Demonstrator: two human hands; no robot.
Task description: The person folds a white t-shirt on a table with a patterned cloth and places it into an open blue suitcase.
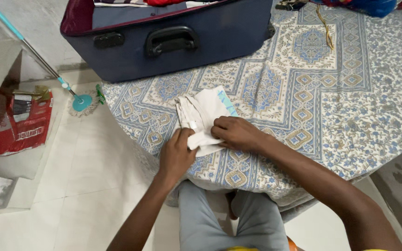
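A cream folded cloth (204,116) is being pressed flat on the patterned bedsheet (331,107), just short of the open navy suitcase (173,39). Its near edge is pinched by the left hand (177,155), fingers closed on it, while the right hand (236,134) is laid flat, fingers spread. The fold is best kept square with edges aligned and creases smoothed outward.
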